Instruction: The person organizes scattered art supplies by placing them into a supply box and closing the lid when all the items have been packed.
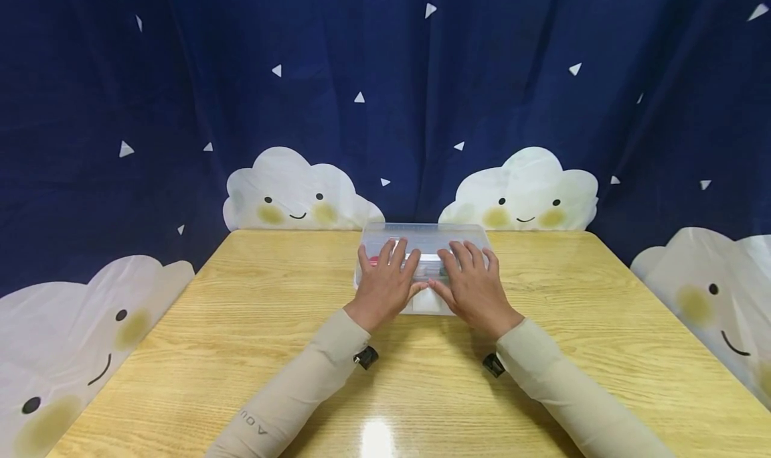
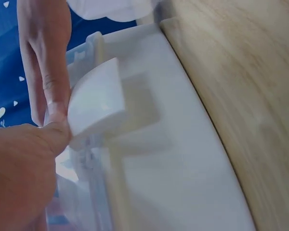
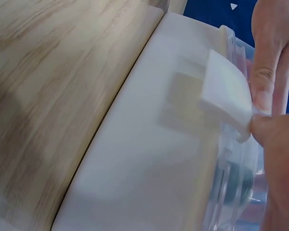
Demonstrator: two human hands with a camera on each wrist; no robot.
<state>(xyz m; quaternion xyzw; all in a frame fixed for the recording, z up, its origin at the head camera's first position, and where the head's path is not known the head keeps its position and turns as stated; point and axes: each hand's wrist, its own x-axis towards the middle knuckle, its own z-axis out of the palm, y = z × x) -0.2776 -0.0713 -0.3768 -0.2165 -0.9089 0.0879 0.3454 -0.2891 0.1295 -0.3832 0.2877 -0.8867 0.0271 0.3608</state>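
A storage box with a clear lid [image 1: 421, 233] and a white body [image 2: 183, 168] stands toward the table's far edge. My left hand [image 1: 385, 280] lies over the left part of the lid with fingers spread. Over the right part my right hand [image 1: 477, 285] rests the same way. Both thumbs meet near the middle of the front edge, at the top of a white latch [image 3: 227, 89]. That latch is tilted outward from the box wall and casts a shadow on it. Through the clear plastic show a red item [image 1: 373, 260] and a dark green one [image 3: 237, 183], partly hidden by the hands.
The box stands on a wooden table [image 1: 271, 297] with light grain. Behind it hangs a dark blue curtain [image 1: 391, 56] with white triangles and smiling clouds. A small black device [image 1: 365, 357] sits at the left wrist and another black device [image 1: 493, 365] at the right.
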